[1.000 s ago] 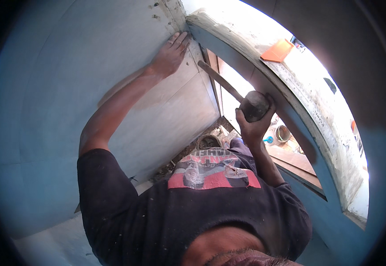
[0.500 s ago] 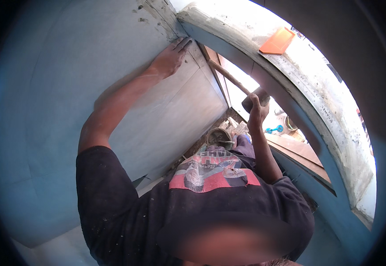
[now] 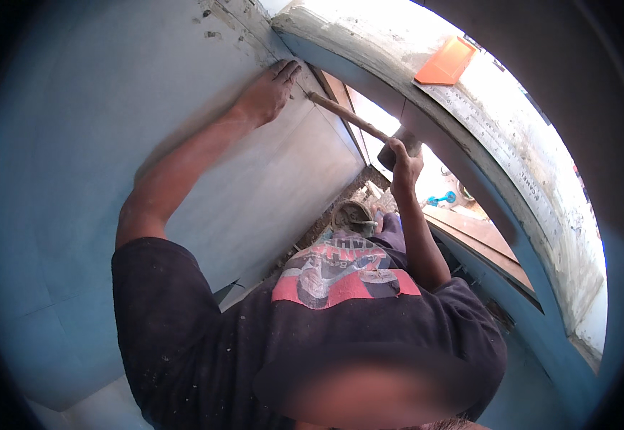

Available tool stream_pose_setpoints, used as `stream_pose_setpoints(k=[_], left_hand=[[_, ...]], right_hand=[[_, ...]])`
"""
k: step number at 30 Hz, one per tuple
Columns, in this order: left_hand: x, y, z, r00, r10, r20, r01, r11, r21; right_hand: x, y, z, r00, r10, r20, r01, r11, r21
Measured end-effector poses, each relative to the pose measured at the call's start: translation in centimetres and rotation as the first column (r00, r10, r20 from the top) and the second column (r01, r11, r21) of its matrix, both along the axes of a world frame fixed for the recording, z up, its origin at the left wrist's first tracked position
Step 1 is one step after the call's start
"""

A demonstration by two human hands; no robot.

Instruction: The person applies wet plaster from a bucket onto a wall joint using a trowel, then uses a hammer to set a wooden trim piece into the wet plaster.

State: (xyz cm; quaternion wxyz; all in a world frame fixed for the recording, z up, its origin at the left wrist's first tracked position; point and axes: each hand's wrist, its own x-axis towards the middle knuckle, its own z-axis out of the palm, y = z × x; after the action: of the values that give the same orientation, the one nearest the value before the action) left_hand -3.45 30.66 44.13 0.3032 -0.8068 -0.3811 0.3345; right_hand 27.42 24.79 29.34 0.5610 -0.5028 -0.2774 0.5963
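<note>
My left hand [image 3: 272,92] rests on the pale wall tile [image 3: 308,154] near its upper edge, fingers lying against the surface. My right hand [image 3: 407,170] grips a mallet [image 3: 348,115] close by its dark, blocky head. The wooden handle points away from that hand toward the tiled wall. Its free end is at the tile near my left fingers; whether it touches I cannot tell.
A curved opening with a rough whitish ledge [image 3: 513,158] runs along the right. On it lies a flat orange plastic piece [image 3: 447,63]. Below stand a mortar-stained bucket [image 3: 353,215] and rubble beside my legs. A blue object [image 3: 442,198] shows through the opening.
The mallet has moved left, its handle end now over the tile instead of the opening's edge. My left hand keeps to the wall, with its fingers slightly more bent.
</note>
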Motion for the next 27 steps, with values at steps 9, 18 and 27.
stream_pose_setpoints(k=[9, 18, 27], left_hand=[[-0.2, 0.0, 0.3, 0.997, -0.069, -0.044, 0.069, 0.997, -0.019], [-0.5, -5.0, -4.4, 0.797, 0.063, 0.6, 0.133, 0.951, -0.278], [8.5, -25.0, -22.4, -0.143, 0.833, 0.535, 0.001, 0.541, -0.841]], right_hand=[[0.7, -0.1, 2.2, 0.987, 0.098, 0.124, -0.1, 0.995, 0.012], [2.5, -3.1, 0.3, 0.881, 0.446, 0.156, -0.427, 0.893, -0.138], [-0.9, -11.4, -10.3, 0.589, 0.75, 0.301, -0.613, 0.658, -0.438]])
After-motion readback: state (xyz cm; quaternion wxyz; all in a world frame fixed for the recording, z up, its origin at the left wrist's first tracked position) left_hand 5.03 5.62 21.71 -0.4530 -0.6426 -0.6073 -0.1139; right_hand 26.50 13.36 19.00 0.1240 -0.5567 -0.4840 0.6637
